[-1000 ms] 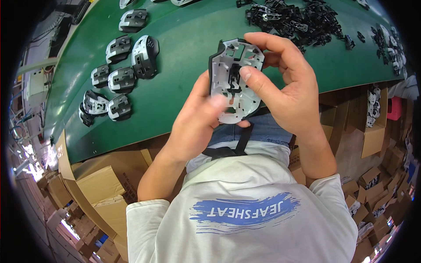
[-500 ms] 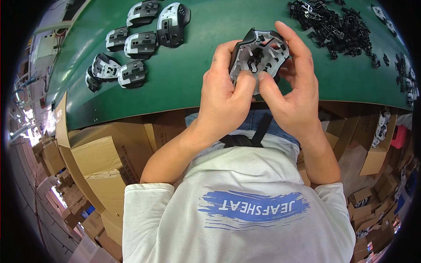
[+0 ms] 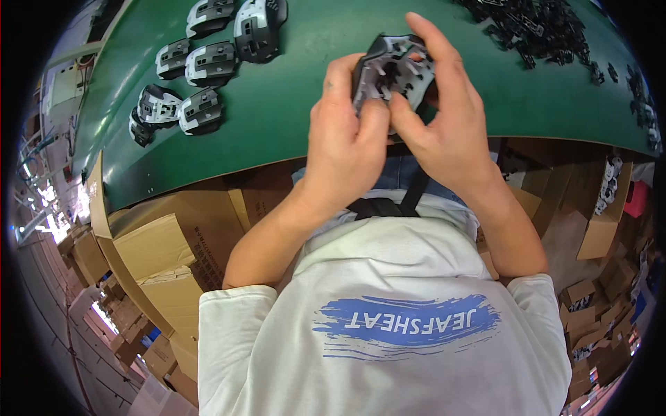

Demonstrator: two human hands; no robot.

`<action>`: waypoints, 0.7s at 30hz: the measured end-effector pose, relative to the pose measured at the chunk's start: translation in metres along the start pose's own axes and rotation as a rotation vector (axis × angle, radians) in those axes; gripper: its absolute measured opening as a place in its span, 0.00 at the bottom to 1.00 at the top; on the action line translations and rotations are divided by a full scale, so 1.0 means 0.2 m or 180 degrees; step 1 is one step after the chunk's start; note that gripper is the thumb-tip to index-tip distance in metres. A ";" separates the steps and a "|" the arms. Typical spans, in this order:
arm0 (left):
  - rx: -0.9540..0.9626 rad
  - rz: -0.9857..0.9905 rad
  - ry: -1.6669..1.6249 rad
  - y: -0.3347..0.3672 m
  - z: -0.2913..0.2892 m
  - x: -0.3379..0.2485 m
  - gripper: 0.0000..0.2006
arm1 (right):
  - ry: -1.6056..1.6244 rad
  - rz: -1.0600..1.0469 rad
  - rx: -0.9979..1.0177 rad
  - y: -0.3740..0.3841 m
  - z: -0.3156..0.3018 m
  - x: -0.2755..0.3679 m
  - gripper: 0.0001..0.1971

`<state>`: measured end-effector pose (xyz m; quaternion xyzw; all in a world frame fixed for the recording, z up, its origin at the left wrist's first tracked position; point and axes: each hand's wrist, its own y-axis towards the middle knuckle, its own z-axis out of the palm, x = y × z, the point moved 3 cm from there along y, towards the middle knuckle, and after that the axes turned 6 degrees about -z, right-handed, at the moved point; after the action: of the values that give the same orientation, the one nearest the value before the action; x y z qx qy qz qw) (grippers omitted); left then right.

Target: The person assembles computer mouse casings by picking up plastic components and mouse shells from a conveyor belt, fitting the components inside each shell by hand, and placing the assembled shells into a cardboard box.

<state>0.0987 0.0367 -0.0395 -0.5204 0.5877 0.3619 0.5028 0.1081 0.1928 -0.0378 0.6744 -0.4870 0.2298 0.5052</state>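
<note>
Between my hands, above the near edge of the green table [image 3: 291,104], is a black-and-white plastic shell [image 3: 409,84] that looks like a computer mouse cover. Its hollow inside, with white posts and ribs and a small dark part, faces up. My left hand [image 3: 347,139] grips its left side, the thumb pressing at its near edge. Around the right side is my right hand [image 3: 447,132], its thumb beside the left one and its index finger stretched past the far rim. Both hands hide parts of the shell's sides and underside.
Several similar shells [image 3: 211,64] lie outer side up at the far left. A heap of small black plastic parts [image 3: 541,28] lies at the far right, with more at the right edge. Open cardboard boxes [image 3: 180,236] stand below the table edge on both sides.
My hands and the shell appear slightly farther left and higher in the picture. The table and its shells have also shifted in view. Both hands keep their grip.
</note>
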 end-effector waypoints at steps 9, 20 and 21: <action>-0.0021 -0.1384 -0.1157 -0.20 -0.34 -0.14 0.24 | 0.0679 0.0253 0.1044 0.05 -0.04 0.05 0.40; -0.3341 -0.0719 0.0309 -1.50 -2.24 -0.30 0.22 | -0.2115 -0.0591 0.0498 0.49 -0.27 -0.29 0.13; -0.3719 -0.1342 0.0613 -1.61 -2.37 -0.21 0.25 | -0.2098 -0.0625 0.0491 0.54 -0.24 -0.28 0.13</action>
<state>0.3096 -0.4664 0.1419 -0.8442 0.2203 0.4680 0.1408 -0.0030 0.2596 -0.0150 0.7921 -0.5379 -0.0138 0.2881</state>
